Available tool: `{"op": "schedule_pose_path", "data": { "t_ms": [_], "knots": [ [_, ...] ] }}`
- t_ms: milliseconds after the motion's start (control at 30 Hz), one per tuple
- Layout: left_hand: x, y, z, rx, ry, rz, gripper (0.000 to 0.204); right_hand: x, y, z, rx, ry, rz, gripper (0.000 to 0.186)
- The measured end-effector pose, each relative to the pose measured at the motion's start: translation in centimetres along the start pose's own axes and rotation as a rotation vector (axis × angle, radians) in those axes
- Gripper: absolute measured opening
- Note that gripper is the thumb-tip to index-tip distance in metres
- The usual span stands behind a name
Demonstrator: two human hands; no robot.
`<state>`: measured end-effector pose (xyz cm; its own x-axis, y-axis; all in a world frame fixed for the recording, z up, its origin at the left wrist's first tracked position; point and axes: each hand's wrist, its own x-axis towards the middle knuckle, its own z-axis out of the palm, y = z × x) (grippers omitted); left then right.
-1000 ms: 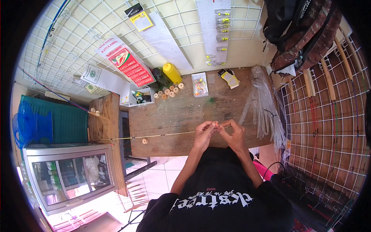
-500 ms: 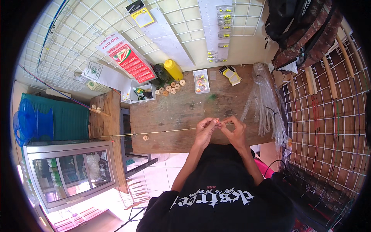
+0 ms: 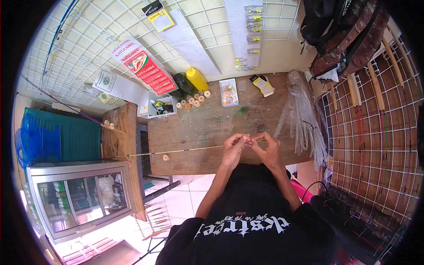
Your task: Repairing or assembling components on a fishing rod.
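Observation:
My left hand (image 3: pixel 234 150) and my right hand (image 3: pixel 266 151) meet above the front of the wooden table (image 3: pixel 198 128), fingertips pinched together on a small red-orange item (image 3: pixel 248 138) too tiny to make out fully. A thin pale rod (image 3: pixel 185 150) runs from the left side across the table to my fingers; how it lies within them is hidden. A round wooden piece (image 3: pixel 166 157) lies just below the rod. A small metal piece (image 3: pixel 218 121) rests farther back, left of my hands.
At the back stand yellow (image 3: pixel 193 78) and dark (image 3: pixel 181 83) bottles, wooden rings (image 3: pixel 190 101), white boxes (image 3: pixel 229 92) and cards (image 3: pixel 264 88). Plastic sleeves (image 3: pixel 300 115) lie right, beside a rod-hung grid (image 3: pixel 366 145). A glass-fronted cabinet (image 3: pixel 79 198) and blue spool (image 3: pixel 26 137) are left.
Compared with one second ago, both hands sit slightly higher in the picture, still pinched at the same small item. Over the last half second they have barely moved.

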<state>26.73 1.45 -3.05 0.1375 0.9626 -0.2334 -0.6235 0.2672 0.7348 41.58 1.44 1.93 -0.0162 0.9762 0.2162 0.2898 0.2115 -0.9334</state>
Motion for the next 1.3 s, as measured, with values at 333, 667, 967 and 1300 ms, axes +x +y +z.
{"op": "schedule_pose_path", "data": {
  "t_ms": [333, 667, 967, 1300],
  "knots": [
    [-0.13, 0.10, 0.07, -0.002, 0.007, -0.001, 0.014, -0.06, 0.19, 0.06, 0.005, -0.014, 0.001, 0.013],
    [-0.14, 0.14, 0.07, 0.000, 0.003, -0.012, 0.014, -0.08, 0.28, 0.09, 0.017, -0.014, 0.008, 0.015],
    [-0.11, 0.00, 0.04, 0.003, 0.005, -0.008, 0.014, -0.14, 0.66, 0.12, 0.010, -0.015, -0.002, 0.016],
    [-0.19, 0.18, 0.01, 0.041, -0.001, -0.005, 0.014, -0.04, -0.01, 0.14, 0.013, -0.019, 0.012, 0.014]
  ]
}}
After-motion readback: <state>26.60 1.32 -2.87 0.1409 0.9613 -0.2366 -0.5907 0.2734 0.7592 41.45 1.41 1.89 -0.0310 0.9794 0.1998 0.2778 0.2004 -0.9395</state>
